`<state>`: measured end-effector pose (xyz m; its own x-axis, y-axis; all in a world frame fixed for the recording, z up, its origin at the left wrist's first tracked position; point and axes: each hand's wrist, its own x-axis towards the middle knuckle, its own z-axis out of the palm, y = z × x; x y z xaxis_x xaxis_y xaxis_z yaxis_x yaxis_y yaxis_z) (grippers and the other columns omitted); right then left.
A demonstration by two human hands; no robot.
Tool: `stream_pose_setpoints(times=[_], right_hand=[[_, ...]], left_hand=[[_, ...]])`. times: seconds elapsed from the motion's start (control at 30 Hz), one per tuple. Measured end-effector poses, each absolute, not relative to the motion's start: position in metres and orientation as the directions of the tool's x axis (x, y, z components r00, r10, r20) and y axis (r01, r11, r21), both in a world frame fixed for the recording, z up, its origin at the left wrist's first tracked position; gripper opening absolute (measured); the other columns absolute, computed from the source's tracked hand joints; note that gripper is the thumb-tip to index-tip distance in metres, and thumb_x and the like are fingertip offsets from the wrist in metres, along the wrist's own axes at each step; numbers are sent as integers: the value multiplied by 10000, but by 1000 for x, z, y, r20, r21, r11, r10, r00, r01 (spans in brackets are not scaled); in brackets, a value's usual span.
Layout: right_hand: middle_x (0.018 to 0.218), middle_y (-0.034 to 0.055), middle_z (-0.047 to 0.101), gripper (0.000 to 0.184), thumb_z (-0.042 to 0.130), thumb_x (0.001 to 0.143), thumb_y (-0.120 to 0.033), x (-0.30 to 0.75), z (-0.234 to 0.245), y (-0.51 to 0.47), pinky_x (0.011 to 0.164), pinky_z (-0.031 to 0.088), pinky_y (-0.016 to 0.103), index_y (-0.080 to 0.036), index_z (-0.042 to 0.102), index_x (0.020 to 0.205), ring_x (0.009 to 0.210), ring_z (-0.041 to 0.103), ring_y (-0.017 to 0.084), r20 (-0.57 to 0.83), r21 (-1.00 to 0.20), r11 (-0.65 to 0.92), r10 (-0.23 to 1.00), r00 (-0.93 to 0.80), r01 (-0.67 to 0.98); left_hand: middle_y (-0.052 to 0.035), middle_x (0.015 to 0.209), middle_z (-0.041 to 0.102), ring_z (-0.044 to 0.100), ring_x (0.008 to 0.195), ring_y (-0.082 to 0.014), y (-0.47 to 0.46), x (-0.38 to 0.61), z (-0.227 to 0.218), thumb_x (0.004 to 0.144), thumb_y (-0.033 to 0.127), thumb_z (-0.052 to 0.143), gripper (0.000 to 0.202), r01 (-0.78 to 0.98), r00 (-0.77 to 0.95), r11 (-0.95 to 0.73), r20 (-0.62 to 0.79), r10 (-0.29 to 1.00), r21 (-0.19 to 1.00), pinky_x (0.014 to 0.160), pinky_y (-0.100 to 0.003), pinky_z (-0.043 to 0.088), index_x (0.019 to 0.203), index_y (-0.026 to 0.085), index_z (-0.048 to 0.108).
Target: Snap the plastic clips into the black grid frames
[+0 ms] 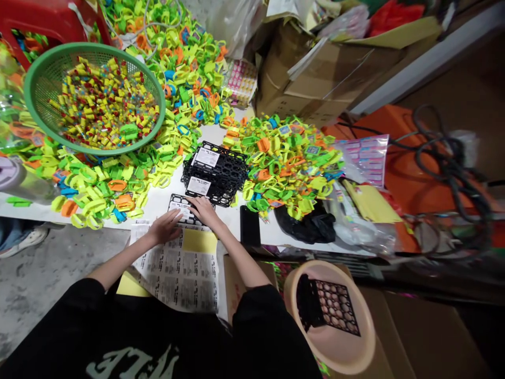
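Black plastic frame (194, 219) flat on table (157, 202), white label (178, 209) on it. Left hand (164, 228) over the label from 8 o'clock, fingers extended; right hand (205, 212) on the frame's 1 o'clock side, fingers loosely spread. Label sheet (179, 271) at 6 o'clock; frame stack (225, 171) at 1; green basket (33, 113) between 10 and 11; pink tub (335, 348) at 4 o'clock

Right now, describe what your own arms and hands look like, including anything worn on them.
The left hand and right hand are bare, with no gloves. The forearms are uncovered too, up to the loose, short black sleeves of a black shirt. Large, pale lettering runs across its front, only partly in view.
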<state>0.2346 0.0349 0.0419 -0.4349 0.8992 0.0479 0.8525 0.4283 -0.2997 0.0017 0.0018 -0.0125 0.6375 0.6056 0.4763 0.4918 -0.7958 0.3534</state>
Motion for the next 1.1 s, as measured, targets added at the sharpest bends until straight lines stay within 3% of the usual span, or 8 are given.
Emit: stream_pose_setpoints(times=[0.5, 0.7, 0.9, 1.1], right_hand=[[1205, 111, 605, 563, 538, 941, -489, 237, 51, 29, 926, 365, 369, -215, 468, 1428, 1059, 488, 272, -11, -375, 391, 905, -426, 840], [1242, 111, 601, 705, 662, 845, -536, 237, 54, 27, 940, 375, 377, -202, 456, 1431, 1079, 494, 281, -35, -424, 357, 912, -409, 832], [1197, 88, 629, 520, 556, 940, -356, 238, 54, 30, 929, 388, 361, -224, 456, 1433, 1065, 514, 256, -52, -467, 311, 925, -376, 828], [1208, 81, 649, 457, 452, 982, -290, 240, 55, 30, 933, 414, 360, -235, 466, 1436, 1074, 535, 240, -46, -492, 298, 929, -367, 818]], left_hand=[[-154, 1414, 513, 455, 1355, -287, 3, 2, -7, 896, 307, 498, 555, 531, 668, -765, 376, 643, 364, 1095, -485, 450, 1428, 176, 408], [-156, 1472, 457, 393, 1385, -318, 4, 4, 5, 891, 307, 516, 554, 536, 722, -790, 324, 611, 298, 1123, -528, 360, 1420, 166, 432], [-114, 1475, 476, 404, 1374, -318, 8, 6, 12, 897, 343, 526, 571, 535, 747, -796, 282, 603, 284, 1114, -522, 350, 1441, 203, 425], [-156, 1419, 529, 440, 1355, -313, 19, 20, 17, 930, 437, 481, 583, 497, 753, -813, 316, 577, 303, 1172, -554, 279, 1429, 140, 424]])
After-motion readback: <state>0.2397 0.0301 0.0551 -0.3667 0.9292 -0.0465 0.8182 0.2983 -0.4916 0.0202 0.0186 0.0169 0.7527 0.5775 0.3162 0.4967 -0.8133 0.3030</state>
